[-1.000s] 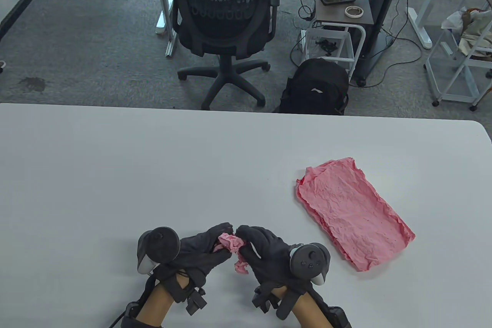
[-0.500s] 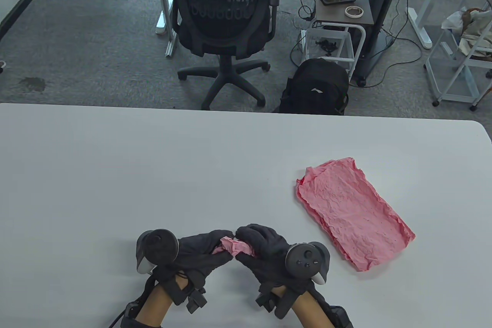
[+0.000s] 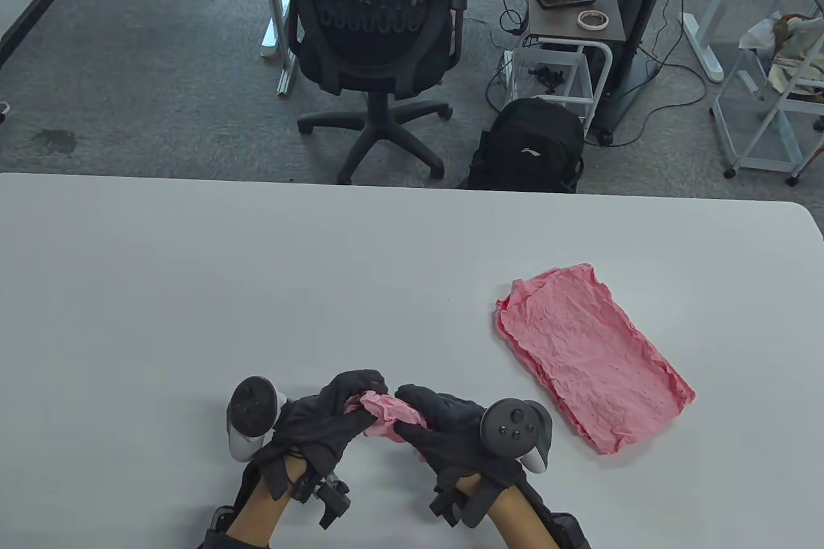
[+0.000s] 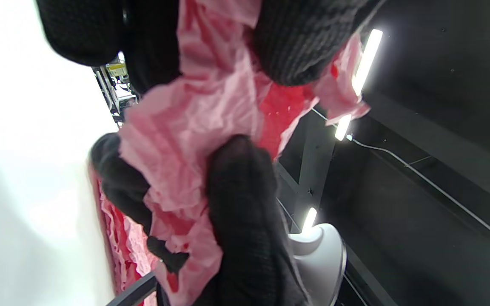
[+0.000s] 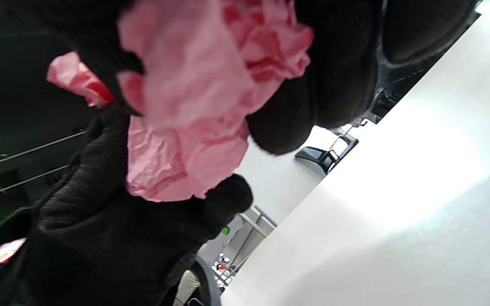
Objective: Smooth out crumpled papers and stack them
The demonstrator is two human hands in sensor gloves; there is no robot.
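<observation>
Since the crumpled pink tissue-paper wad (image 3: 385, 415) needs opening before it can lie flat, the left hand (image 3: 322, 423) and right hand (image 3: 444, 430) both pinch it between them at the near edge of the white table (image 3: 257, 285), fingers curled into opposite sides, likely to pull the folds apart. The flattened pink paper sheets (image 3: 592, 356) lie stacked well apart to the right, probably kept clear as the drop zone.

crumpled paper (image 3: 385, 415) mostly hidden, perhaps by fingers
</observation>
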